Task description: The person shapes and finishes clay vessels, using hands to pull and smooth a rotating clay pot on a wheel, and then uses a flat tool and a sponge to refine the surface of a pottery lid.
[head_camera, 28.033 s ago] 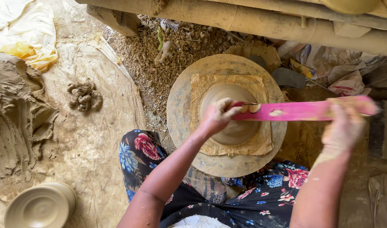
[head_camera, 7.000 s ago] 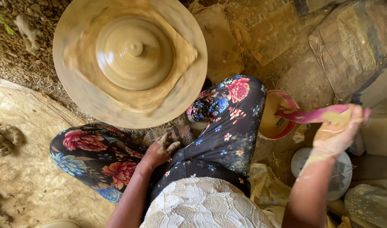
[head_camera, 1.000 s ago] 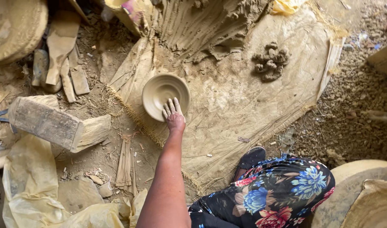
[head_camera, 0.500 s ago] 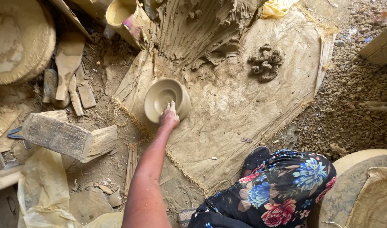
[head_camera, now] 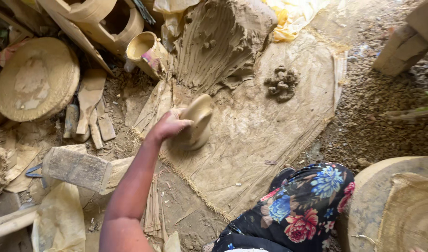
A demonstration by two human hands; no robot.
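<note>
Clay covers nearly everything here. One hand shows, the left hand [head_camera: 169,125], at the centre left of the frame, on a bare arm that rises from the bottom edge. Its fingers are closed over the rim of one clay bowl [head_camera: 195,122], which it holds tilted on edge, lifted over the mat [head_camera: 274,135]; the thumb lies across the near face and the other fingers are hidden behind the bowl. The right hand is out of the frame.

The mat (a single stained woven sheet) spreads across the middle. At its top edge stands one large clay heap [head_camera: 221,42], scored with finger grooves. One small clump [head_camera: 281,83] of crumbled clay lies on the mat at the upper right of centre, well apart from the bowl. A yellow cloth [head_camera: 293,14] shows at the top edge.

In the upper left lies one round disc [head_camera: 34,78], with several flat wood scraps [head_camera: 92,107] just to its right. One rectangular block [head_camera: 76,168] sits at the lower left, near the arm. One clay-smeared cup [head_camera: 141,45] leans near the top, left of the heap.

At the lower right, one wheel [head_camera: 386,200] is cut by the frame's edge, beside a knee in floral cloth [head_camera: 302,210].
</note>
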